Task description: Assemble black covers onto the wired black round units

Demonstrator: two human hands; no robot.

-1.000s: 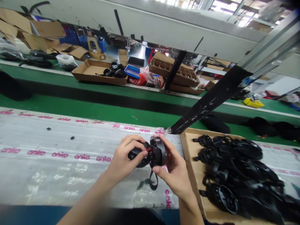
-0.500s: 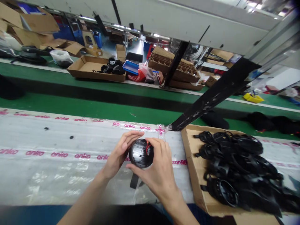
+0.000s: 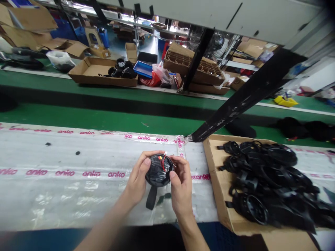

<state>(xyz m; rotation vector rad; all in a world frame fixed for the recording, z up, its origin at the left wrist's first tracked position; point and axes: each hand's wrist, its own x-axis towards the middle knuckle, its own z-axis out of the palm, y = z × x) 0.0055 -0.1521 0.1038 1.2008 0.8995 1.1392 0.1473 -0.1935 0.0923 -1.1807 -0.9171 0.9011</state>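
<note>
Between my two hands is a round black housing (image 3: pixel 157 176) with red wires and a small yellow-and-red connector on its upper face. A black strap (image 3: pixel 151 198) hangs from its near side, toward me. My left hand (image 3: pixel 138 176) grips the left rim, thumb on top and fingers behind. At the right rim, my right hand (image 3: pixel 181 181) curls its fingers around the edge with the thumb over the near right side. The housing is held over the plastic-covered worktable (image 3: pixel 99 195); its underside is hidden.
To the right, a cardboard tray (image 3: pixel 213 181) holds a pile of black strapped parts (image 3: pixel 272 174). A black post (image 3: pixel 230 101) slants up behind it. Beyond the green conveyor belt (image 3: pixel 104 115) stand another cardboard tray (image 3: pixel 83 75), a blue tray (image 3: pixel 143 69) and a divided carton (image 3: pixel 193 66).
The housing has turned, so its wires and strap now show plainly. My right hand has shifted from spanning over it to gripping its right edge, and my left thumb has come onto the rim.
</note>
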